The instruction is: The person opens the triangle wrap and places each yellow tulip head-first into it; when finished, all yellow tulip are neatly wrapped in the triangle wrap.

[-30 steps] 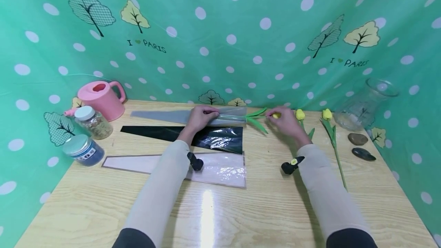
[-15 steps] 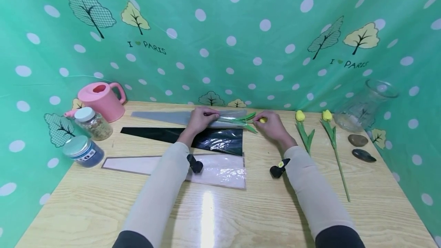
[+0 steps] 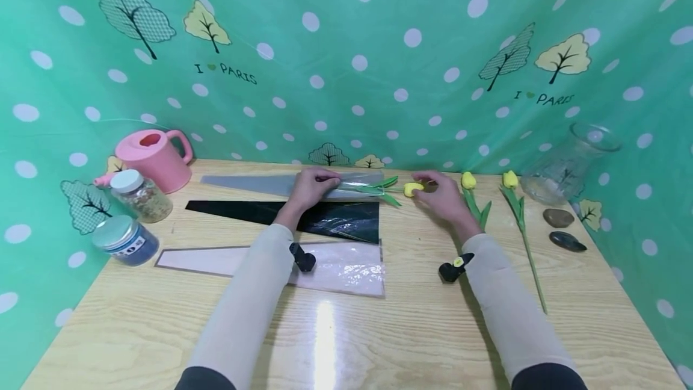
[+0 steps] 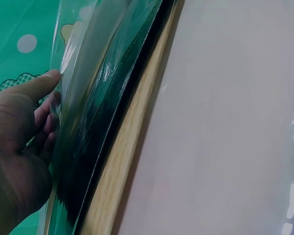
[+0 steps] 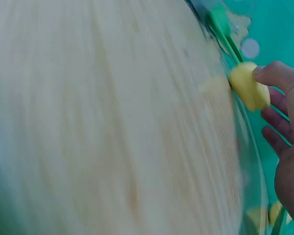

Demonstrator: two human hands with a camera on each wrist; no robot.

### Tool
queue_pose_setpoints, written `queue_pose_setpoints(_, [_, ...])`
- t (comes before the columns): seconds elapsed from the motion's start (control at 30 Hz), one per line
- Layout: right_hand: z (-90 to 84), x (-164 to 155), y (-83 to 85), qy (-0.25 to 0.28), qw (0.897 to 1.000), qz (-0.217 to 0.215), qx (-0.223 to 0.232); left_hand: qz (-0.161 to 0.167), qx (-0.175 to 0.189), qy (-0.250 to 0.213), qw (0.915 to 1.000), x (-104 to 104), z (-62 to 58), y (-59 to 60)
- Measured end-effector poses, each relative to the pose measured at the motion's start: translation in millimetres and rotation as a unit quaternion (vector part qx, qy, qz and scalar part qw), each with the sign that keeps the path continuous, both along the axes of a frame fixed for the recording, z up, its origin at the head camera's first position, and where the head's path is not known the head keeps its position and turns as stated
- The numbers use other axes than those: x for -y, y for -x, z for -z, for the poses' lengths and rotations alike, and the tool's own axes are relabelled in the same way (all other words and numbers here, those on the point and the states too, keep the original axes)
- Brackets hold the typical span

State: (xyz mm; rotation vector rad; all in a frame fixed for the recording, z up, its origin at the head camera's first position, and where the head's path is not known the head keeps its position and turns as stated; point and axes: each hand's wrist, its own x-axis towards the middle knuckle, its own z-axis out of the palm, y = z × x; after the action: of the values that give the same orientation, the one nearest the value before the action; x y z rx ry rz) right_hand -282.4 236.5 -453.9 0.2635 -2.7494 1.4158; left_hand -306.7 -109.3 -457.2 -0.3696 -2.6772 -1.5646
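Note:
In the head view my left hand (image 3: pixel 311 190) pinches the upper edge of a clear grey tapered flower sleeve (image 3: pixel 249 183) at the back of the table. The left wrist view shows the thumb and fingertips meeting on the film (image 4: pixel 71 73). A yellow tulip (image 3: pixel 414 189) lies with its stem inside the sleeve, green leaves at the wide mouth and bloom outside. My right hand (image 3: pixel 443 198) is at the bloom, thumb tip touching it, the other fingers loosely spread behind it (image 5: pixel 250 85).
A black sleeve (image 3: pixel 346 221) and a white sleeve (image 3: pixel 341 266) lie nearer me. Two more tulips (image 3: pixel 468 181) (image 3: pixel 510 179), a glass vase (image 3: pixel 563 167) and two stones (image 3: pixel 558 217) stand or lie right. A pink watering can (image 3: pixel 157 161) and two jars (image 3: pixel 142 197) are left.
The tulip has slid left, its stem and leaves going deeper into the sleeve. My right hand has let go of the stem and shifted right to the bloom. My left hand stays in place.

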Motion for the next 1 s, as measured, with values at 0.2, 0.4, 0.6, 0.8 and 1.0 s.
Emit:
queue_pose_setpoints(0.2, [3.9,-14.3,-0.5,-0.009,1.000,-0.010,-0.013,-0.008,0.003,0.000,1.0000,4.2,0.9,-0.2])
queue_pose_setpoints(0.4, [5.0,-12.5,-0.9,-0.026,0.999,-0.021,-0.024,-0.009,0.013,-0.004,0.9999,2.4,0.5,0.6])
queue_pose_setpoints(0.6, [3.6,-7.7,-2.4,-0.037,0.999,-0.010,-0.027,-0.008,0.014,-0.006,0.9999,1.3,1.4,1.5])
queue_pose_setpoints(0.8, [1.6,1.2,-1.4,-0.018,0.999,0.011,-0.025,-0.012,0.013,-0.001,0.9998,0.5,1.5,2.4])
queue_pose_setpoints(1.0, [1.5,15.7,2.7,0.023,0.999,0.013,-0.024,-0.011,0.012,0.000,0.9999,-2.1,-0.9,2.8])
